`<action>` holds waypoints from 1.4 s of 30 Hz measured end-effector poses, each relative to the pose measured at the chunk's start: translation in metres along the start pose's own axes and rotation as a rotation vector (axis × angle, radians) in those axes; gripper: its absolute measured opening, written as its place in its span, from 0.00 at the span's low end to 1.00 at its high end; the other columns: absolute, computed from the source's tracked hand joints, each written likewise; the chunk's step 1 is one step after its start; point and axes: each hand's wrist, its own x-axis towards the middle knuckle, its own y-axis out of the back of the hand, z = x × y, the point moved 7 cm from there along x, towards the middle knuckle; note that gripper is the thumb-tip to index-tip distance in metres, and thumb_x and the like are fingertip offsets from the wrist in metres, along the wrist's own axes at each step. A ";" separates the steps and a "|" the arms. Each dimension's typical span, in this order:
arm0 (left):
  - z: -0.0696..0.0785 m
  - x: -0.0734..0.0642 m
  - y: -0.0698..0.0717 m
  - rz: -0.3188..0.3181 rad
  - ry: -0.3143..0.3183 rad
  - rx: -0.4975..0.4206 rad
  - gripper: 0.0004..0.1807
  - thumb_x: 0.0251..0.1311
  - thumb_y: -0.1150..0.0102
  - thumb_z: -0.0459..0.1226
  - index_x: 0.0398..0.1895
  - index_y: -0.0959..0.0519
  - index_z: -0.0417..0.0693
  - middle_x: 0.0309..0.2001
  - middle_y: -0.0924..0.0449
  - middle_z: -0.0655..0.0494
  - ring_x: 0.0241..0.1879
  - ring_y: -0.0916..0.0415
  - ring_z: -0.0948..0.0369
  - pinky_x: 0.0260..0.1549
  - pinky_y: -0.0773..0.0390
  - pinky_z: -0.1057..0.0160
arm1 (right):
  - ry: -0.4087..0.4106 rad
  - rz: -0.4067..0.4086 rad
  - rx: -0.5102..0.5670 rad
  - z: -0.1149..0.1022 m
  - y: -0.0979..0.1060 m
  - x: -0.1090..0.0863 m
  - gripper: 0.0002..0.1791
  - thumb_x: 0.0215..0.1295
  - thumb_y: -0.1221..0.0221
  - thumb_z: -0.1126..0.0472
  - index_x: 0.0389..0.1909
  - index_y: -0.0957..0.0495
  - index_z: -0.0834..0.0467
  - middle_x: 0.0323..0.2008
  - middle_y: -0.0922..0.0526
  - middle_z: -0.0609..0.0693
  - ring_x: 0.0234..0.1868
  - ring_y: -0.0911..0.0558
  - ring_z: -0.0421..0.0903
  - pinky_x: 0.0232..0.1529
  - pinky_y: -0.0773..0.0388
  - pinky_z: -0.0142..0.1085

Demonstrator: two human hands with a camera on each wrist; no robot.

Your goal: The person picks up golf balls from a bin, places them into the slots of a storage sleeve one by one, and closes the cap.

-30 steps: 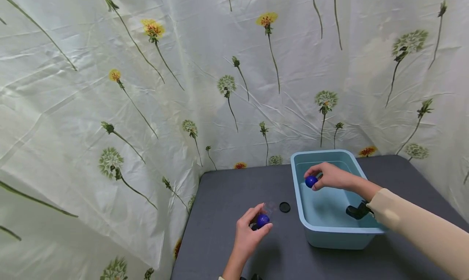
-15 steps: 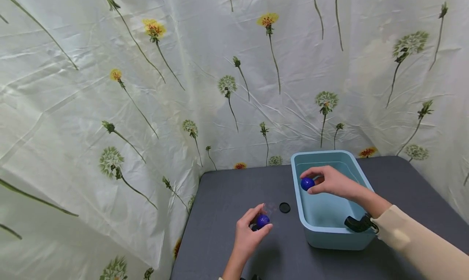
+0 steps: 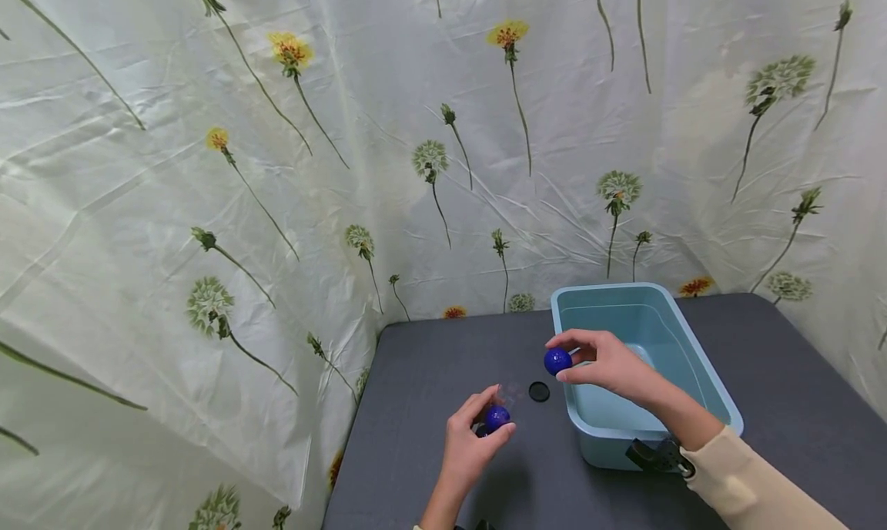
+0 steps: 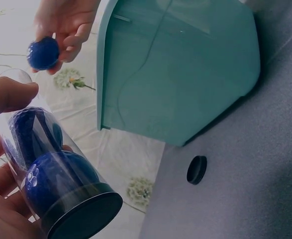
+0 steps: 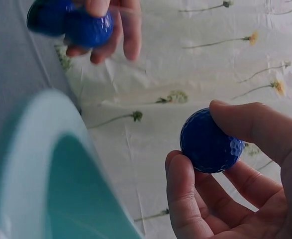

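At the left edge of the bin (image 3: 604, 449), right hand (image 3: 601, 362) pinching a blue ball (image 3: 557, 362) in the air, nearer and left the left hand (image 3: 471, 436) gripping a clear tube (image 4: 43, 103), blue balls (image 4: 58, 179) inside, black cap (image 3: 539, 392) on the table (image 3: 423, 391) beside the bin.

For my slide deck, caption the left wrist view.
Left grip holding a clear tube of blue balls, right grip pinching another ball, black cap lying beside the blue-green bin.
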 end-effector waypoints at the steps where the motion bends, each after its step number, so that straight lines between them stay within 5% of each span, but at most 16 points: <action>1: -0.003 0.000 0.000 0.000 -0.007 0.002 0.31 0.54 0.24 0.38 0.63 0.22 0.59 0.48 0.18 0.56 0.44 0.20 0.59 0.47 0.21 0.62 | -0.002 -0.002 0.007 0.000 -0.004 0.000 0.24 0.62 0.30 0.57 0.59 0.22 0.54 0.52 0.19 0.57 0.46 0.18 0.56 0.42 0.18 0.43; 4: -0.001 0.000 0.000 0.001 0.000 0.017 0.31 0.54 0.24 0.38 0.63 0.22 0.58 0.48 0.18 0.56 0.44 0.20 0.59 0.48 0.21 0.62 | 0.001 -0.018 0.013 -0.001 -0.014 0.000 0.24 0.62 0.30 0.56 0.58 0.22 0.55 0.51 0.19 0.57 0.46 0.18 0.57 0.42 0.18 0.43; 10: 0.026 -0.003 0.003 0.003 -0.005 0.011 0.29 0.54 0.25 0.34 0.62 0.21 0.50 0.47 0.18 0.50 0.43 0.20 0.58 0.47 0.21 0.64 | 0.013 -0.041 0.014 -0.005 -0.031 0.004 0.23 0.62 0.29 0.57 0.57 0.21 0.55 0.50 0.19 0.56 0.45 0.19 0.56 0.40 0.17 0.42; 17: 0.002 0.000 0.000 0.002 0.000 0.040 0.30 0.54 0.25 0.35 0.62 0.21 0.53 0.47 0.18 0.54 0.43 0.20 0.59 0.47 0.20 0.57 | 0.052 -0.060 -0.002 -0.011 -0.047 0.010 0.22 0.60 0.28 0.56 0.56 0.19 0.52 0.47 0.17 0.53 0.43 0.18 0.55 0.38 0.17 0.42; 23: -0.005 0.000 -0.001 -0.003 -0.036 0.025 0.30 0.54 0.25 0.34 0.62 0.21 0.53 0.48 0.18 0.54 0.43 0.20 0.57 0.46 0.20 0.61 | 0.080 -0.093 -0.005 -0.013 -0.058 0.014 0.22 0.61 0.29 0.57 0.56 0.19 0.53 0.46 0.17 0.51 0.42 0.18 0.54 0.38 0.17 0.42; 33: 0.027 -0.005 0.003 -0.002 -0.046 -0.007 0.28 0.52 0.25 0.31 0.59 0.20 0.46 0.46 0.18 0.45 0.42 0.19 0.52 0.46 0.19 0.55 | 0.083 -0.088 0.004 -0.011 -0.062 0.015 0.21 0.60 0.29 0.58 0.55 0.19 0.53 0.45 0.16 0.51 0.41 0.18 0.53 0.37 0.17 0.42; 42: -0.009 -0.003 0.002 0.035 -0.026 0.039 0.30 0.51 0.22 0.35 0.60 0.20 0.51 0.48 0.17 0.57 0.43 0.19 0.59 0.46 0.20 0.59 | 0.083 -0.092 0.042 -0.007 -0.066 0.012 0.19 0.63 0.31 0.62 0.56 0.19 0.53 0.50 0.17 0.51 0.43 0.17 0.54 0.39 0.18 0.42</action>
